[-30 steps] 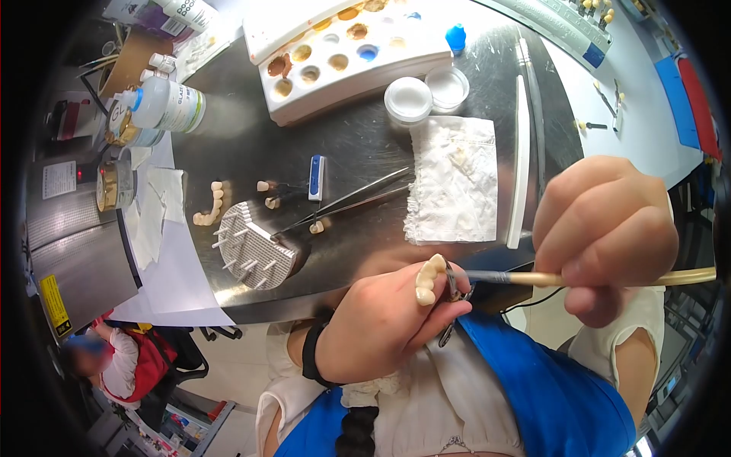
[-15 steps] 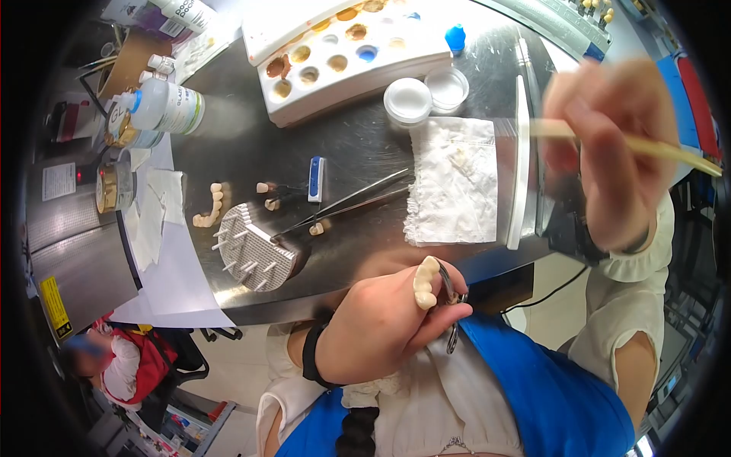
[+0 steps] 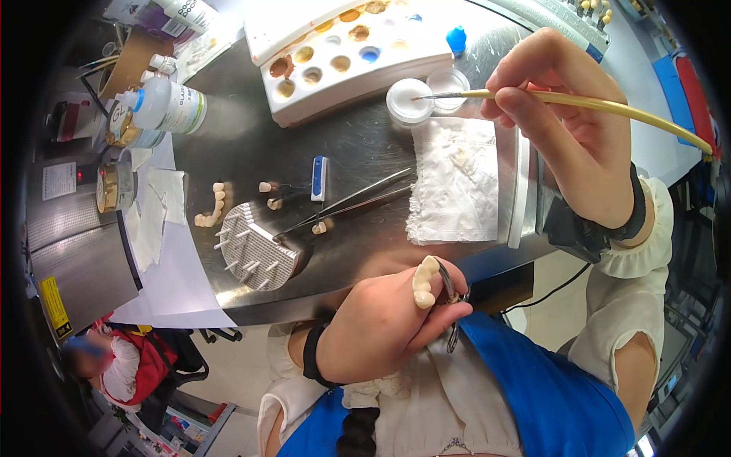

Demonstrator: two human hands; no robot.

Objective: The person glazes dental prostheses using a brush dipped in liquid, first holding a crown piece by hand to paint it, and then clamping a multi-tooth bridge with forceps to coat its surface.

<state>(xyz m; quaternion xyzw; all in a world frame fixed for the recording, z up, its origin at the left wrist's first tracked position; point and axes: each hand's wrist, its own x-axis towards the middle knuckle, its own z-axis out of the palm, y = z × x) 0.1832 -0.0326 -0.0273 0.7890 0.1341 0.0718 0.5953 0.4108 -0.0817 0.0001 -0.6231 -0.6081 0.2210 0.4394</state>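
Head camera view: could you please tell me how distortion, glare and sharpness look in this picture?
Head view: strong fisheye, with black corners and the steel table edge bowed. Soft glare streaks the steel beside the palette. The right hand with its brush and the left hand holding the tooth bridge are sharp, without motion blur.
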